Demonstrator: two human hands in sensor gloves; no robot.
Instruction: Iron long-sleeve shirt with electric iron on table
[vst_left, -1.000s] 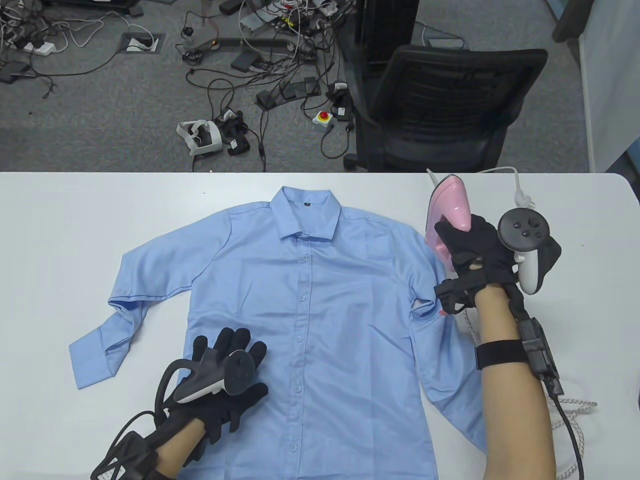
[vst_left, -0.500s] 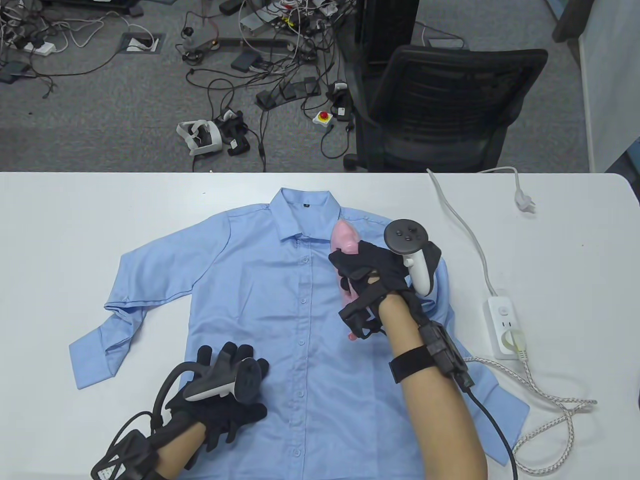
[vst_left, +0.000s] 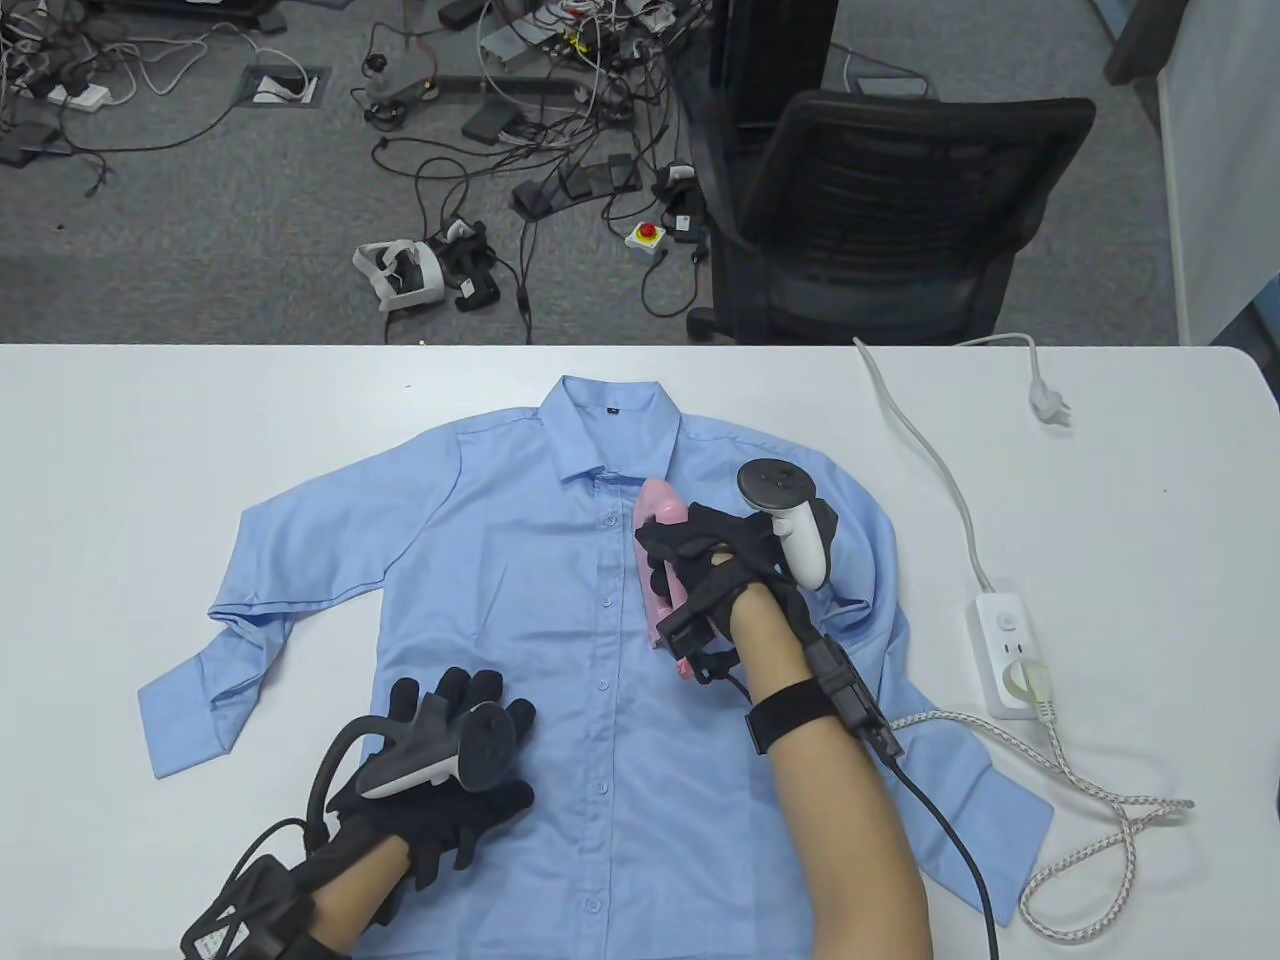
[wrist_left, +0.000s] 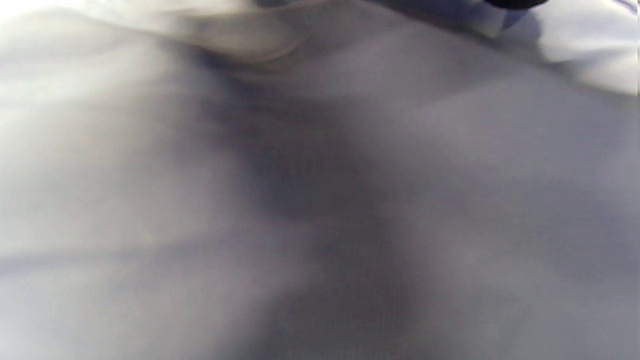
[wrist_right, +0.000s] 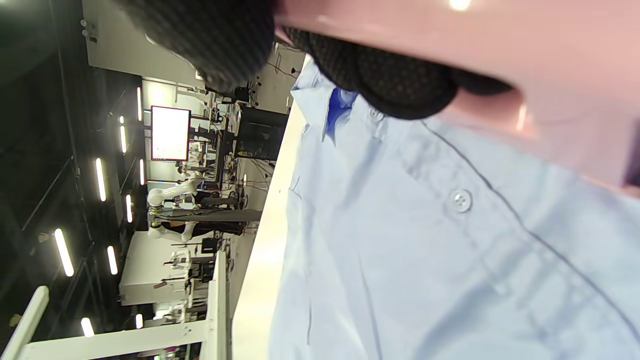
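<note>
A light blue long-sleeve shirt (vst_left: 520, 560) lies flat and buttoned on the white table (vst_left: 120, 450), collar toward the far edge. My right hand (vst_left: 700, 560) grips the handle of a pink electric iron (vst_left: 662, 560), which rests on the shirt's chest just right of the button placket. In the right wrist view my fingers (wrist_right: 390, 75) wrap the pink iron (wrist_right: 500, 60) above the shirt fabric (wrist_right: 425, 260). My left hand (vst_left: 450, 760) rests flat, fingers spread, on the shirt's lower left front. The left wrist view shows only blurred fabric (wrist_left: 320, 200).
A white power strip (vst_left: 1010, 650) lies on the table right of the shirt, with the iron's braided cord (vst_left: 1090, 800) plugged in and its own cable and plug (vst_left: 1050, 405) running to the far edge. A black office chair (vst_left: 880, 210) stands behind the table.
My right hand carried the iron from the table's right side onto the shirt's chest, then slid it a little toward me and left. My left hand stayed on the lower left front.
</note>
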